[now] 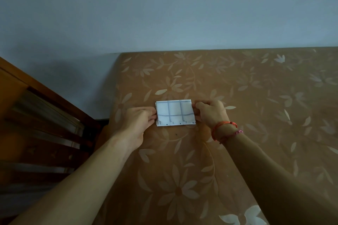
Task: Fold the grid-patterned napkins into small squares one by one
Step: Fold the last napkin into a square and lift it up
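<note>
A person holds a folded grid-patterned napkin (pixel 174 112) between two outstretched arms over a brown surface (pixel 256 97) printed with pale flowers and leaves. The white napkin, crossed by grey lines, is a wide rectangle of several layers, whose edges show slightly uneven along its near side and left end. The left hand (pixel 140 120) pinches the napkin's left edge, its fingertips closed on the paper. The right hand (pixel 212 113) does the same at the right edge, with fingers curled and the thumb towards the top corner, so each grip is pressed onto one end. From here it cannot be told whether the napkin rests on the surface or hangs just above it. A red thread bracelet (pixel 224 125) and a pink bracelet (pixel 236 133) circle the right wrist. Behind the surface rises a pale blue wall (pixel 164 14), and a dark wooden frame (pixel 45 115) with slats stands at the left.
</note>
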